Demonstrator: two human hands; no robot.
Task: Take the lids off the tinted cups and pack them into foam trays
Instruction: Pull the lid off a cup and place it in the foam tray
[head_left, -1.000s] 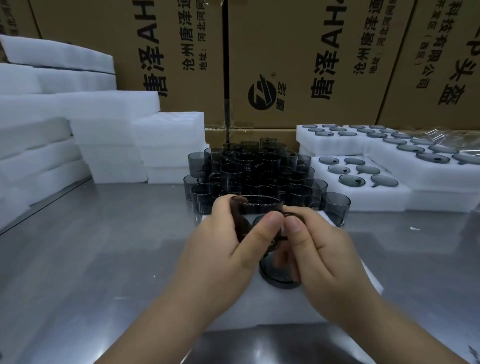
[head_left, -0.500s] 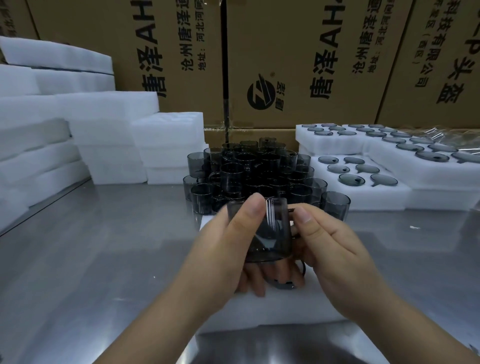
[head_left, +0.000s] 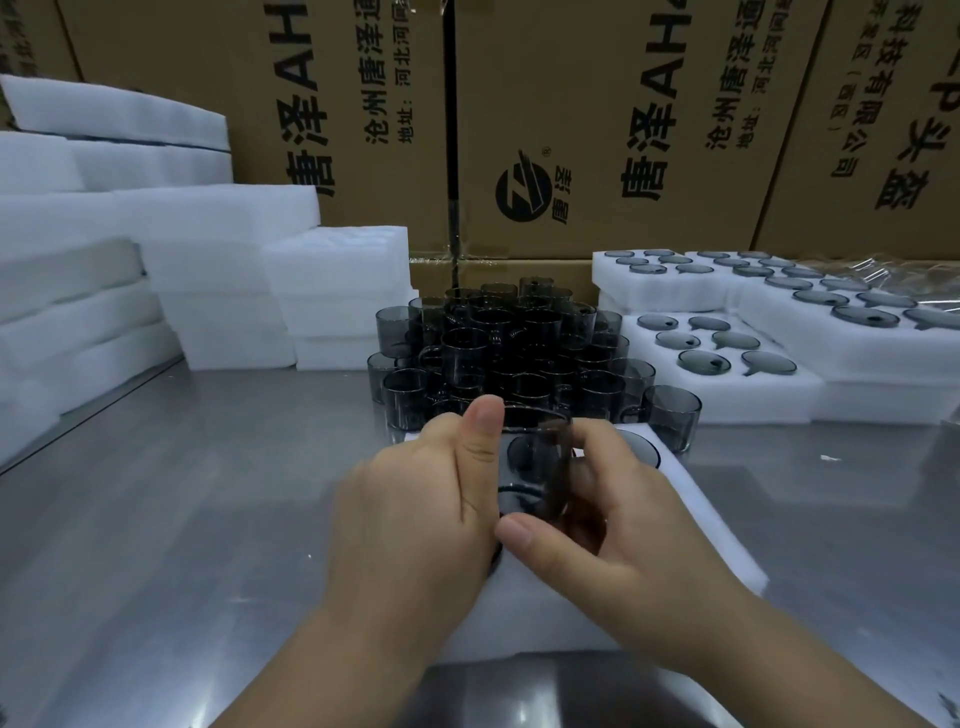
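A single wide-angle camera on the person's head looks forward and down, close over the left hand (head_left: 415, 499) and right hand (head_left: 623, 525), across the steel table (head_left: 182, 519) to far cartons (head_left: 597, 104).

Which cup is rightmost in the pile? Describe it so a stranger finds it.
Below the cardboard boxes, a pile of tinted cups stands on the steel table. Follow its front row right to the last cup, beside the foam tray of lids. Unlike its neighbours, it juts out alone, nothing stacked on it.
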